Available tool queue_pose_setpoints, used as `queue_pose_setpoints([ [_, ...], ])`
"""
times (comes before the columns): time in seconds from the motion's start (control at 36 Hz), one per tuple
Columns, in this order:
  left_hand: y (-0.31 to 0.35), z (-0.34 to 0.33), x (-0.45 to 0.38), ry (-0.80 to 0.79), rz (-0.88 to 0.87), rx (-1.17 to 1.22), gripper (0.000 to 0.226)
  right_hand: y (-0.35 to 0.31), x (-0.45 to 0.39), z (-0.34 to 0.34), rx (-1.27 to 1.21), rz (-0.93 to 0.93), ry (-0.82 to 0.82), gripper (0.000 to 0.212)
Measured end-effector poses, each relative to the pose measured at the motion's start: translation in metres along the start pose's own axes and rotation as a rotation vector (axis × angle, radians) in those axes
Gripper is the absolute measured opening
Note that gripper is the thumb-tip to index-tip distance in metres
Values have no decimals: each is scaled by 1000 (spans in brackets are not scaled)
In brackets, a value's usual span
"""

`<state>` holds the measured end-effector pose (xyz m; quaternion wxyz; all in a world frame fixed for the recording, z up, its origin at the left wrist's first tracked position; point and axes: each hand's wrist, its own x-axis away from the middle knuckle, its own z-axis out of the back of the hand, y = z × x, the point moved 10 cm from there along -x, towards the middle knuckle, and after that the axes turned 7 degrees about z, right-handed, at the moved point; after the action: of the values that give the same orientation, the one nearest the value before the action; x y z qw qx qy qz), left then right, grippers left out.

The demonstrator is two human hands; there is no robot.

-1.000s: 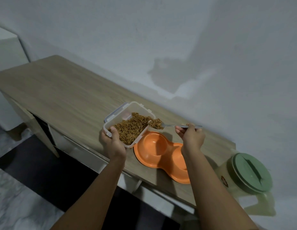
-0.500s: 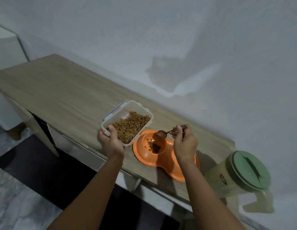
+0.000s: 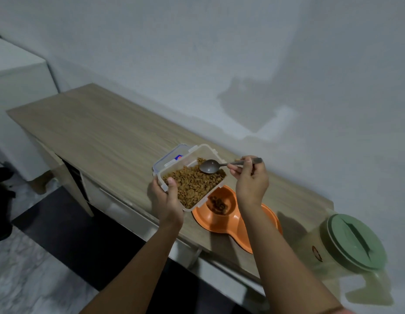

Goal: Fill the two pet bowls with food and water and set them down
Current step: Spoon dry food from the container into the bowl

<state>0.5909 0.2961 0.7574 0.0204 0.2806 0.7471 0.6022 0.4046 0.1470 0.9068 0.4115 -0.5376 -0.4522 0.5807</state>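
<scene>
The orange plastic double pet bowl (image 3: 221, 223) sits on the wooden worktop (image 3: 101, 137) with only a little kibble in its left well; its right well looks dry, so more scooping and the water remain. The left hand (image 3: 167, 200) grips the clear plastic kibble box (image 3: 192, 177) above the bowl's left edge, and the right hand (image 3: 251, 180) pinches an empty metal spoon (image 3: 210, 166) over the kibble. The green-lidded pitcher (image 3: 346, 245) waits at the near right, well clear of the scooping.

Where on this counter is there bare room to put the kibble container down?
The counter is bare left of the container, up to the wall. The right end is crowded: the orange bowl, then the jug.
</scene>
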Motion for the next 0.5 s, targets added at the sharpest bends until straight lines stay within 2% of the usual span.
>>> queue_pose_setpoints([
  [0.11, 20, -12, 17, -74, -46, -7, 52, 18, 4, -8, -56, -114, 14, 21],
  [0.14, 22, -15, 20, -95, -48, 9, 47, 21, 5, -10, -49, -134, 7, 21],
  [0.25, 30, -26, 29, -142, -82, 45, 49, 31, 9, -17, -32, -217, -30, 18],
  [0.5, 38, -19, 28, -29, -193, -108, 36, 43, 16, -7, -36, -387, 11, 22],
])
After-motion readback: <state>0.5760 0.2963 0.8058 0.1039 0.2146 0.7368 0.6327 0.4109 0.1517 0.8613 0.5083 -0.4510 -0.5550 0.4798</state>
